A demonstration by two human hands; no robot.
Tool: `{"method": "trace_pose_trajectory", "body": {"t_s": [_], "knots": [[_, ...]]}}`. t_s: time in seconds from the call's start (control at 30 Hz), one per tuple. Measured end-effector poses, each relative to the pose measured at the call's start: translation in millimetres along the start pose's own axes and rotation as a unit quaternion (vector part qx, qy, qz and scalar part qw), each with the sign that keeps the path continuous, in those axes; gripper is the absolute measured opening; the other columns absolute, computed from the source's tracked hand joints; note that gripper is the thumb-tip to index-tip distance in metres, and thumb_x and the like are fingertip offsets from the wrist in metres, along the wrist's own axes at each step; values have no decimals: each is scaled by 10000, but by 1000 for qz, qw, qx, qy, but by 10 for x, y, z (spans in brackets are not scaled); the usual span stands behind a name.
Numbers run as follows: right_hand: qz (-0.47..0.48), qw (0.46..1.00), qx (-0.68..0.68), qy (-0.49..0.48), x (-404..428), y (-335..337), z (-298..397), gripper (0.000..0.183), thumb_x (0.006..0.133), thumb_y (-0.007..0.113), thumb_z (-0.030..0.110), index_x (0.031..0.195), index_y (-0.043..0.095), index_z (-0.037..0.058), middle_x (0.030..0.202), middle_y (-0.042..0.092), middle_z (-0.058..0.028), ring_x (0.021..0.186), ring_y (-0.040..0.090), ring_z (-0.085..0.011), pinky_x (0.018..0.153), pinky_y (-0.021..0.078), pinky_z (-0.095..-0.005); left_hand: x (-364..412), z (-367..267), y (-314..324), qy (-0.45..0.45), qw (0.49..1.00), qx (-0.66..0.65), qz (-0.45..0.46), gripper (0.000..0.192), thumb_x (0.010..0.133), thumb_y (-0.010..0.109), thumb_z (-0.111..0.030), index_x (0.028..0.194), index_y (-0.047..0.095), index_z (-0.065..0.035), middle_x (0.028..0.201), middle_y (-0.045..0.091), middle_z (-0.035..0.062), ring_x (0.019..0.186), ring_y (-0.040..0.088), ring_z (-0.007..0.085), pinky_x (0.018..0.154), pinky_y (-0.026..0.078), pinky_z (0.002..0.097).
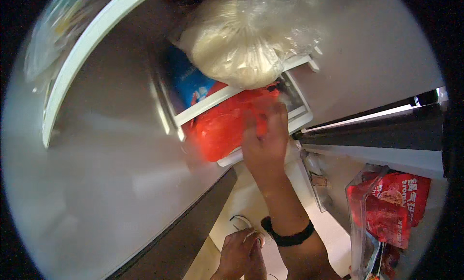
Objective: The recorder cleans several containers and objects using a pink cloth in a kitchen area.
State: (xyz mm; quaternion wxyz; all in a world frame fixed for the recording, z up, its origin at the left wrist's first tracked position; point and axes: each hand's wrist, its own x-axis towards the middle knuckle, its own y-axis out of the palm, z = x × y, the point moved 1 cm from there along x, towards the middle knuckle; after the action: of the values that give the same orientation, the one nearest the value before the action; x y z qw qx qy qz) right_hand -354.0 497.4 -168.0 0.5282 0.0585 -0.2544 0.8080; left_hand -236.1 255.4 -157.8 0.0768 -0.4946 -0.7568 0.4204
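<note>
My right hand [268, 138], with a black band on its wrist, reaches into a white-framed drawer [208, 106] inside a fridge or freezer. Its blurred fingers grip a red plastic bag [221, 131], whose contents are hidden. Part of the bag bulges towards the drawer's front edge. Behind it lies a blue package [190, 78]. A knotted clear plastic bag of pale, rounded food [235, 44] rests above the back of the drawer. Low in the view, my left hand [235, 247] appears with bent fingers, near a thin curved thing; its grasp is unclear.
The smooth inner wall [108, 178] curves along the left, below a white shelf edge [79, 51]. At right, an opened door has a clear door bin [357, 214] with red printed packets [395, 204]. Pale floor tiles [228, 204] show below.
</note>
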Motion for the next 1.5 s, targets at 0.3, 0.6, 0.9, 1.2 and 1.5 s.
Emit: {"method": "trace_pose_trajectory", "body": {"t_s": [0.3, 0.6, 0.9, 1.2, 1.5], "knots": [[-66, 978, -17, -197, 816, 556, 462, 281, 813, 624, 50, 1086, 563, 20, 1162, 550, -192, 1075, 528, -383, 950, 446, -453, -85, -9, 164, -129, 987, -87, -42, 291, 930, 608, -154, 1174, 629, 2, 1240, 605, 220, 1072, 605, 405, 898, 511, 489], [150, 942, -212, -215, 1496, 939, 940, 421, 754, 668, 220, 1114, 651, 1, 1189, 599, -219, 1130, 529, -367, 1029, 382, -458, -369, -261, -304, -168, 977, -127, -30, 269, 940, 617, -181, 1116, 673, 14, 1096, 684, 195, 1023, 648, 354, 872, 532, 460], [-135, 914, -210, -319, 2173, 1540, 685, 417, 894, 572, 293, 1297, 631, 207, 1352, 593, -96, 1291, 509, -320, 1024, 351, -616, -316, -370, -571, -131, 989, -67, 21, 237, 935, 612, -83, 1129, 642, 49, 1100, 661, 249, 1010, 651, 369, 875, 534, 445], [-94, 876, -346, -321, 2317, 1160, 839, 393, 964, 490, 255, 1307, 594, 96, 1375, 556, -151, 1305, 484, -315, 1078, 368, -472, -211, -194, -298, -135, 987, -90, -9, 257, 946, 596, -91, 1163, 613, 45, 1131, 638, 247, 1043, 626, 372, 900, 515, 450], [-128, 867, -315, -364, 2410, 1534, 720, 397, 981, 475, 286, 1284, 606, 66, 1341, 577, -171, 1279, 507, -323, 1097, 370, -429, -266, -188, -250, -153, 982, -104, -24, 278, 957, 580, -98, 1197, 584, 41, 1163, 615, 244, 1076, 602, 375, 924, 496, 455]]}}
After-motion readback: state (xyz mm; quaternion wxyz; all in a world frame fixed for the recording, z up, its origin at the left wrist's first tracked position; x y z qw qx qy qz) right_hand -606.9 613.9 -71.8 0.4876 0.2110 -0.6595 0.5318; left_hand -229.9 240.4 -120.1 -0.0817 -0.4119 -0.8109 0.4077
